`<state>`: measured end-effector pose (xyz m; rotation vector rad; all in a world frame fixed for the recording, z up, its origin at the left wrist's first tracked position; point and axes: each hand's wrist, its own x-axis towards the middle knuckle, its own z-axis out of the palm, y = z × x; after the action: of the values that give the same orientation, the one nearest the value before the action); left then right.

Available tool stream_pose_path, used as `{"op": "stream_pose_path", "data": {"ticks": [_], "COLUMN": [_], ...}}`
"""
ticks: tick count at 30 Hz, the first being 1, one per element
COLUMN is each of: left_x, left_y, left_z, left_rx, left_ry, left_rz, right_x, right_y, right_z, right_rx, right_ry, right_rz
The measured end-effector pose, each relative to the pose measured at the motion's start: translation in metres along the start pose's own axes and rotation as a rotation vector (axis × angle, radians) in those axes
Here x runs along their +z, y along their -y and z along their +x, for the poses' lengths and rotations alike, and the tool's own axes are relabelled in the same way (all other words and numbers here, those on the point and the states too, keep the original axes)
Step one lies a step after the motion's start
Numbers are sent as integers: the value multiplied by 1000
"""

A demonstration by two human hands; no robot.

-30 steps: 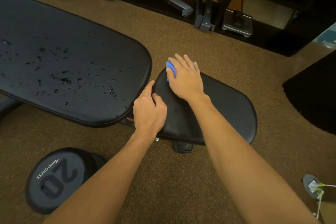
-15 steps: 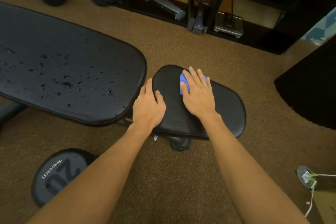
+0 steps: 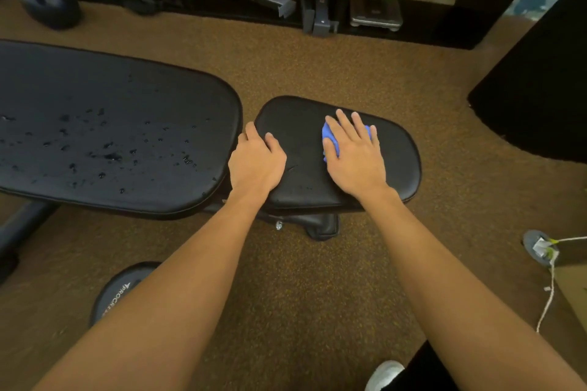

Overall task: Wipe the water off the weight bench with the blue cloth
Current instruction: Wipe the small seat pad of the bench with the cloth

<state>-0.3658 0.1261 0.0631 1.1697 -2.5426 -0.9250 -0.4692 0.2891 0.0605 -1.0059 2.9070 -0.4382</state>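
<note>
The weight bench has a long black back pad (image 3: 111,98) on the left, dotted with water drops (image 3: 108,155), and a short black seat pad (image 3: 301,120) on the right. My right hand (image 3: 355,155) lies flat with straight fingers on the blue cloth (image 3: 327,136), pressing it onto the middle of the seat pad. Only the cloth's left edge and a bit between my fingers show. My left hand (image 3: 255,165) grips the seat pad's left end, thumb on top, fingers curled into the gap between the pads.
A dumbbell head (image 3: 117,292) lies on the brown carpet below the back pad. A dark shelf unit with a scale (image 3: 374,13) runs along the back. A large black object (image 3: 540,89) stands at right; a floor socket with a white cable (image 3: 540,247) lies lower right.
My right hand has slid the blue cloth to the right, from the seat pad's far left end to its middle. My left hand has kept its hold on the pad's edge.
</note>
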Motion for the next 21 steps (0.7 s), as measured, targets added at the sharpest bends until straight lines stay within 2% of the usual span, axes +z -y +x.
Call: {"op": "stream_pose_path", "data": {"ticks": [4, 7, 9, 11, 14, 16, 18, 21], "left_x": [2, 3, 3, 3, 2, 2, 3, 6], "left_y": [3, 6, 8, 8, 7, 7, 8, 9], "left_z": [2, 3, 5, 5, 4, 4, 5, 6], "left_rx": [10, 21, 31, 35, 41, 40, 38, 38], "left_ry": [-23, -28, -24, -24, -34, -36, -43, -63], "left_rz": [-14, -32, -41, -42, -37, -34, -38, -47], "right_x": [5, -3, -10, -15, -13, -6, 0, 1], "right_y": [21, 7, -12, -24, -16, 0, 15, 21], "right_z": [-13, -34, -40, -38, -26, -20, -22, -39], "right_rx": [-148, -282, -245, -117, 63, 104, 62, -129], "right_ry": [24, 97, 104, 73, 35, 14, 9, 27], "right_rz": [-7, 18, 15, 9, 15, 10, 10, 9]}}
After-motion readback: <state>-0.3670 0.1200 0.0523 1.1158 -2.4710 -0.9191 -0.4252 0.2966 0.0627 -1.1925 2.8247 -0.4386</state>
